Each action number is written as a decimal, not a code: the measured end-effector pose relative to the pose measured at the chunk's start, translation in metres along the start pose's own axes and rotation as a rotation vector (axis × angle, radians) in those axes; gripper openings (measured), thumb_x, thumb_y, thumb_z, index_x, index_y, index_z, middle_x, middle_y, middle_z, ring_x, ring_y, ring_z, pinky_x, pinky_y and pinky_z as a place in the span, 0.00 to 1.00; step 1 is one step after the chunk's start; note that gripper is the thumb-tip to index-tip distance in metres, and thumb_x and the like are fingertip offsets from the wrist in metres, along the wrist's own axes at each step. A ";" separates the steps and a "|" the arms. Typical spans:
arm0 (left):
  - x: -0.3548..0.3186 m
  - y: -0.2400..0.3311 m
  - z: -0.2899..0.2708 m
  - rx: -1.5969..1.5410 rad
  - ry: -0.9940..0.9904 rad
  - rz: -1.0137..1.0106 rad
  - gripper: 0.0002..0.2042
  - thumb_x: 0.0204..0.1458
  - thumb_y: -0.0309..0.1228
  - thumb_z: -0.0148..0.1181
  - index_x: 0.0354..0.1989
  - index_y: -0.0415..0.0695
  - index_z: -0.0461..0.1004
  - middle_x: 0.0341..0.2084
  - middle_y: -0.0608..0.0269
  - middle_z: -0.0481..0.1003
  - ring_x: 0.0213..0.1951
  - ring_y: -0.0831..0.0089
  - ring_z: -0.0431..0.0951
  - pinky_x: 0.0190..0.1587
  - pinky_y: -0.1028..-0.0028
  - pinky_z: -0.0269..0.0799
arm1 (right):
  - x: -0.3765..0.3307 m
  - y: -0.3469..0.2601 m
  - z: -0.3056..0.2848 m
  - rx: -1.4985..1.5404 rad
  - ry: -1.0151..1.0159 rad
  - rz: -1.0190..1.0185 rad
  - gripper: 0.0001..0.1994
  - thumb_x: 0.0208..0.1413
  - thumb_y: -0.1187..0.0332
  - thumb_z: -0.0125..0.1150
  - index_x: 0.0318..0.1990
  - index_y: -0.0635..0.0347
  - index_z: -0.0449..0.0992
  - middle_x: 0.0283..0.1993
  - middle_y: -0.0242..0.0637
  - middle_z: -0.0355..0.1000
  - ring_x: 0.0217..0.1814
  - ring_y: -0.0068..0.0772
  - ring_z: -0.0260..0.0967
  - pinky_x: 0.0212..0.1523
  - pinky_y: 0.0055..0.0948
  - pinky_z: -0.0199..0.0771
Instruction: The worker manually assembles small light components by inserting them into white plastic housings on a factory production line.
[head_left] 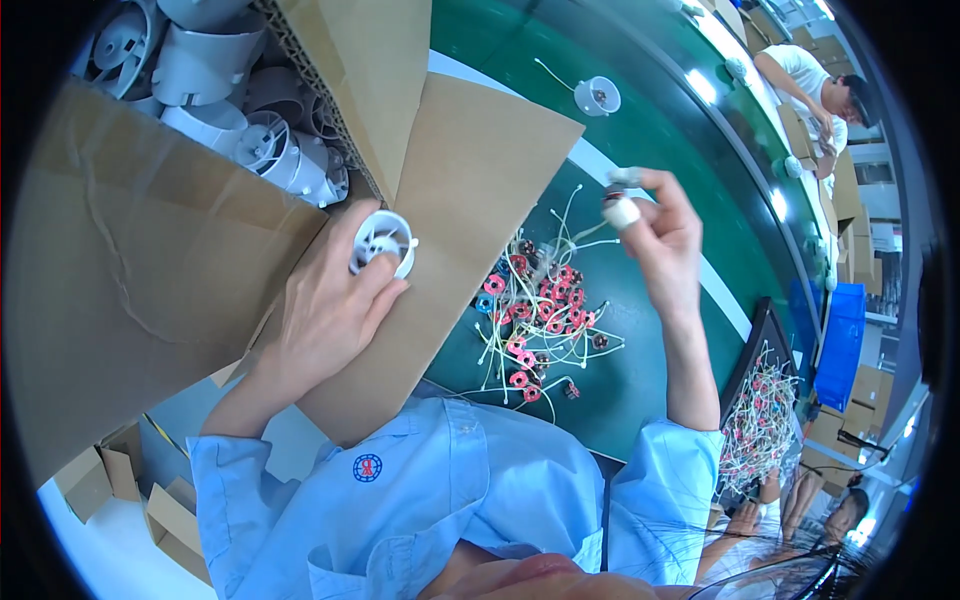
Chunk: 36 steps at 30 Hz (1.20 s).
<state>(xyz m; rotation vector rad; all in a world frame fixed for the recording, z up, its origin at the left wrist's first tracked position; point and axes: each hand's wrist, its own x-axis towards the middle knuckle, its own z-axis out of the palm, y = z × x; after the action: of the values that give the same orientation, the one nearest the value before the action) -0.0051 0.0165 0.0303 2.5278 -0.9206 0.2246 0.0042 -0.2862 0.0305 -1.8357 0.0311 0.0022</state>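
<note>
My left hand (pixel 325 310) grips a small white round fan housing (pixel 383 246) with spokes inside, held over the cardboard flap (pixel 470 190). Raised above the green work surface, my right hand (pixel 668 245) pinches a small dark coil part (pixel 613 192) between thumb and fingertips. White covers wrap the tips of that thumb and a finger; the part is slightly blurred. Below and left of it lies a pile of red, blue and dark ring-shaped coils (pixel 545 310) with pale wires.
A large open carton (pixel 160 250) at left holds several white fan housings (pixel 205 65). Farther off, a housing with a wire (pixel 597 96) lies on the green belt (pixel 500 40). To the right are a black tray of wired coils (pixel 758 420), a blue bin (pixel 840 345) and other people.
</note>
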 end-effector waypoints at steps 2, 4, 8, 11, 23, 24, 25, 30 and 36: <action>0.007 -0.003 0.004 -0.034 -0.005 -0.004 0.11 0.43 0.27 0.62 0.32 0.40 0.67 0.47 0.51 0.64 0.38 0.56 0.74 0.33 0.64 0.72 | -0.009 -0.012 -0.016 0.180 -0.050 0.027 0.12 0.54 0.73 0.54 0.46 0.61 0.65 0.28 0.39 0.72 0.24 0.22 0.68 0.21 0.16 0.66; 0.010 -0.005 0.009 -0.092 -0.012 -0.032 0.13 0.42 0.26 0.63 0.34 0.40 0.66 0.47 0.51 0.64 0.40 0.56 0.73 0.35 0.64 0.71 | -0.017 -0.022 -0.026 0.547 -0.171 0.072 0.12 0.54 0.75 0.52 0.46 0.61 0.63 0.33 0.43 0.73 0.27 0.27 0.71 0.22 0.18 0.69; 0.001 -0.011 0.016 -0.355 0.107 -0.134 0.19 0.39 0.25 0.65 0.39 0.41 0.64 0.47 0.51 0.64 0.39 0.56 0.73 0.38 0.65 0.71 | -0.038 -0.038 -0.022 0.503 -0.102 0.036 0.13 0.54 0.76 0.52 0.46 0.62 0.60 0.38 0.46 0.72 0.33 0.30 0.73 0.25 0.20 0.73; 0.008 0.001 0.008 -0.397 0.086 -0.191 0.24 0.38 0.24 0.65 0.44 0.41 0.62 0.45 0.51 0.65 0.40 0.56 0.73 0.40 0.66 0.70 | -0.045 -0.025 -0.021 0.352 -0.055 -0.038 0.15 0.54 0.75 0.52 0.48 0.61 0.59 0.39 0.49 0.70 0.34 0.32 0.73 0.25 0.22 0.73; 0.009 0.000 0.014 -0.763 -0.058 -0.193 0.29 0.36 0.22 0.65 0.51 0.43 0.62 0.45 0.58 0.67 0.46 0.63 0.72 0.49 0.71 0.66 | -0.042 -0.047 0.027 -0.216 -0.035 -0.694 0.13 0.45 0.83 0.56 0.41 0.67 0.69 0.42 0.53 0.72 0.32 0.36 0.74 0.28 0.24 0.73; 0.012 -0.002 0.015 -0.786 -0.097 -0.200 0.30 0.35 0.22 0.66 0.51 0.43 0.62 0.46 0.59 0.67 0.47 0.64 0.71 0.50 0.71 0.66 | -0.041 -0.049 0.029 -0.199 -0.065 -0.758 0.14 0.41 0.85 0.58 0.39 0.67 0.71 0.42 0.53 0.72 0.30 0.35 0.74 0.26 0.23 0.72; 0.014 -0.004 0.014 -0.787 -0.097 -0.200 0.30 0.35 0.22 0.66 0.51 0.43 0.62 0.46 0.59 0.67 0.47 0.64 0.71 0.50 0.71 0.66 | -0.042 -0.050 0.029 -0.200 -0.065 -0.757 0.14 0.41 0.85 0.58 0.39 0.67 0.71 0.42 0.53 0.72 0.30 0.35 0.74 0.26 0.23 0.72; 0.019 -0.005 0.009 -0.727 -0.105 -0.100 0.31 0.36 0.22 0.66 0.52 0.43 0.61 0.45 0.59 0.67 0.47 0.67 0.71 0.49 0.72 0.66 | -0.042 -0.054 0.029 -0.369 -0.133 -0.887 0.14 0.41 0.83 0.59 0.39 0.67 0.70 0.41 0.53 0.72 0.32 0.37 0.73 0.27 0.26 0.72; 0.014 -0.005 0.013 -0.911 -0.111 -0.244 0.28 0.38 0.24 0.66 0.50 0.42 0.62 0.45 0.59 0.67 0.48 0.68 0.71 0.49 0.71 0.66 | -0.032 -0.039 0.038 -0.421 -0.125 -1.131 0.15 0.36 0.76 0.61 0.36 0.67 0.72 0.39 0.51 0.73 0.29 0.34 0.71 0.23 0.24 0.69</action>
<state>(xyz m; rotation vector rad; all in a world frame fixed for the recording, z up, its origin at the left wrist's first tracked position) 0.0092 0.0063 0.0210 1.7701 -0.5502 -0.3457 -0.0261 -0.2390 0.0592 -2.0271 -1.1613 -0.7083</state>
